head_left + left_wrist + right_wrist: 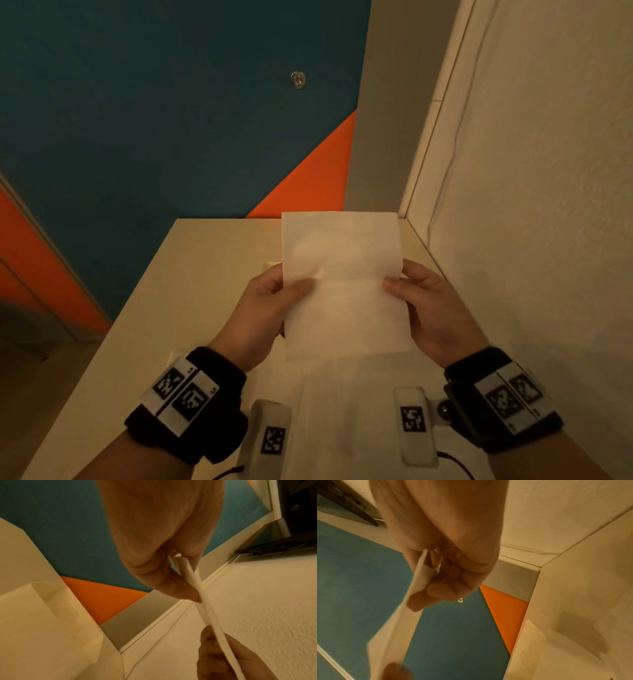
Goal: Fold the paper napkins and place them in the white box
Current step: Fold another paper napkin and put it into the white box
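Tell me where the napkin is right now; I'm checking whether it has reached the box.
In the head view the napkin is held up above the table, centre frame, pinched at mid-height between the left hand and right hand.

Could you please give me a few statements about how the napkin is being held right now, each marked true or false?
1. Both hands hold one napkin above the table. True.
2. The left hand lies flat on the table. False: its thumb and fingers have a grip on the napkin's left edge.
3. The right hand pinches the napkin's right edge. True.
4. The napkin is crumpled into a ball. False: it is a flat sheet with a crease across its middle.
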